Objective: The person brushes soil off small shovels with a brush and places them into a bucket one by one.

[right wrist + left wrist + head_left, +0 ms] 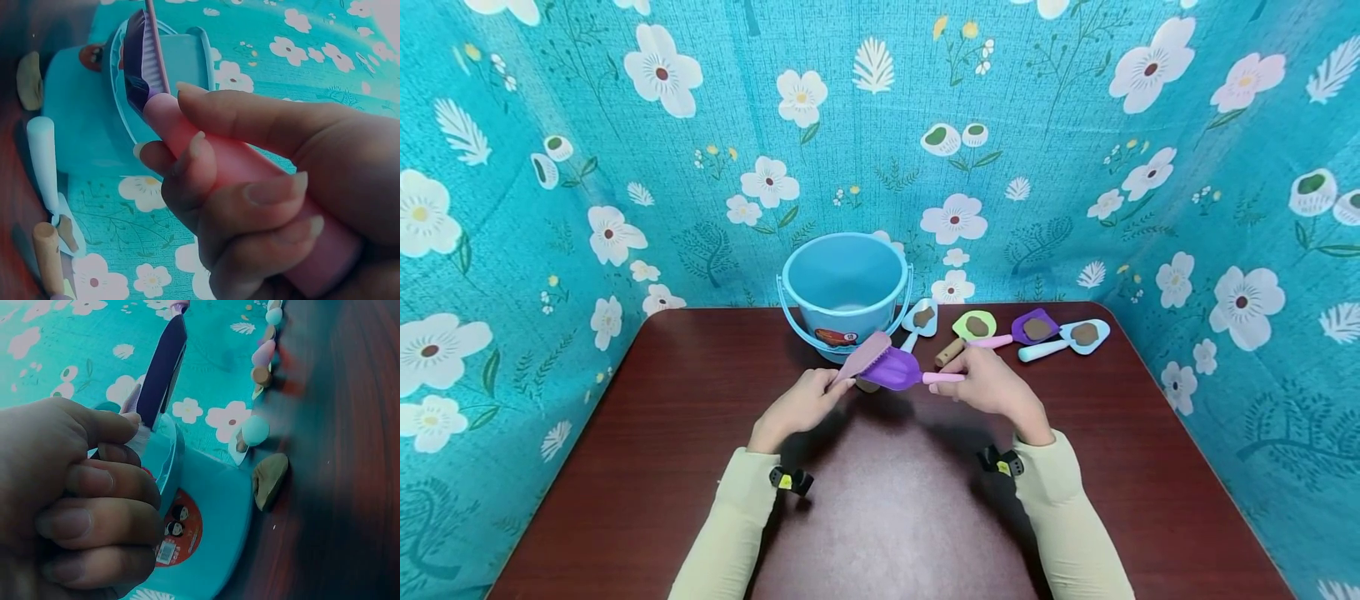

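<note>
My left hand [805, 404] grips a pink brush [865, 354] by its handle, bristles facing down and to the right. In my right hand [992, 383] is a purple toy shovel [898, 371], its pink handle [231, 162] held between thumb and curled fingers. The brush head overlaps the shovel's blade in the head view, and in the right wrist view its bristles lie along the blade's inside. Both are held in front of a light blue bucket [842, 321]. A brown lump [270, 481] lies on the table near the bucket's base, partly hidden by the shovel in the head view.
Toy shovels bearing brown lumps lie right of the bucket: a pale blue one [917, 340], a green one [987, 316] with a brown handle, a purple one [1019, 327] and another pale blue one [1043, 351]. Flowered cloth [1037, 183] hangs behind the dark table [685, 417].
</note>
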Action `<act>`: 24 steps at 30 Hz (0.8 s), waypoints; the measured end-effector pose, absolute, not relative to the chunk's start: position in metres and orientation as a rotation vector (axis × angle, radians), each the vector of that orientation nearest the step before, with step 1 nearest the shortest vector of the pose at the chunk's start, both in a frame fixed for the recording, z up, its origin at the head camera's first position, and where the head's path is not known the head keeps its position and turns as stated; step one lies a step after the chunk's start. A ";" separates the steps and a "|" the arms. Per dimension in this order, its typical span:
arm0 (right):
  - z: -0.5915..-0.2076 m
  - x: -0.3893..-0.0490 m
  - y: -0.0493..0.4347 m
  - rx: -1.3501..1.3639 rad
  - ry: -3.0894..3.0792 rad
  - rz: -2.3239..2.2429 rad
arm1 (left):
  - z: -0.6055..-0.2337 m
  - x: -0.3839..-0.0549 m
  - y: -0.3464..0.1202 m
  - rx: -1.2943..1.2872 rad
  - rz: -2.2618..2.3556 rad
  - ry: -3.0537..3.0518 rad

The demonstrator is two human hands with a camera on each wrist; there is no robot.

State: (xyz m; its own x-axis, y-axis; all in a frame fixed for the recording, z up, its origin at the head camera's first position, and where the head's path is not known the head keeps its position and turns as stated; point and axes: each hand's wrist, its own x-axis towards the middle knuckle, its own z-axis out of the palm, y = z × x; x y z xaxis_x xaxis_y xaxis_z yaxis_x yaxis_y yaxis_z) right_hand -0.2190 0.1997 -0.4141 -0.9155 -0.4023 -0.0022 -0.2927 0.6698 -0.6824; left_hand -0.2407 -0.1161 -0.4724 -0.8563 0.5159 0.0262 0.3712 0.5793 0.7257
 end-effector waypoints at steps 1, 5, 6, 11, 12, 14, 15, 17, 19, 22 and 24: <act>-0.414 -0.219 0.200 -0.570 2.732 -1.077 | -0.473 -0.241 -0.117 0.743 1.136 2.626; -0.414 -0.218 0.201 -0.575 2.744 -1.088 | -0.473 -0.243 -0.121 0.721 1.122 2.660; -0.414 -0.218 0.201 -0.579 2.743 -1.095 | -0.474 -0.243 -0.122 0.716 1.118 2.669; -0.412 -0.217 0.200 -0.577 2.754 -1.100 | -0.471 -0.244 -0.126 0.698 1.140 2.693; -0.412 -0.217 0.200 -0.576 2.755 -1.102 | -0.470 -0.244 -0.127 0.699 1.156 2.690; -0.412 -0.216 0.200 -0.570 2.765 -1.097 | -0.467 -0.243 -0.129 0.704 1.193 2.675; -0.412 -0.215 0.200 -0.572 2.773 -1.093 | -0.466 -0.243 -0.130 0.707 1.215 2.662; -0.412 -0.215 0.200 -0.553 2.783 -1.090 | -0.463 -0.241 -0.131 0.705 1.254 2.636; -0.412 -0.214 0.200 -0.523 2.791 -1.078 | -0.461 -0.240 -0.131 0.709 1.288 2.618; -0.413 -0.215 0.199 -0.485 2.796 -1.049 | -0.459 -0.238 -0.132 0.716 1.325 2.598; -0.414 -0.216 0.199 -0.476 2.807 -1.024 | -0.459 -0.237 -0.131 0.722 1.342 2.583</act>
State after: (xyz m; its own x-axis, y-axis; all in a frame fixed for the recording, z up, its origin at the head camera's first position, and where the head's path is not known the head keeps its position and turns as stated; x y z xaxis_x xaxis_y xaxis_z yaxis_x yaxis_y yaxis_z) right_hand -0.2156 0.1986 -0.4142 -0.9440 -0.3299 -0.0012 -0.2516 0.7224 -0.6441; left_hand -0.2371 -0.1313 -0.4585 -0.8745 0.4763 0.0918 0.3489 0.4862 0.8012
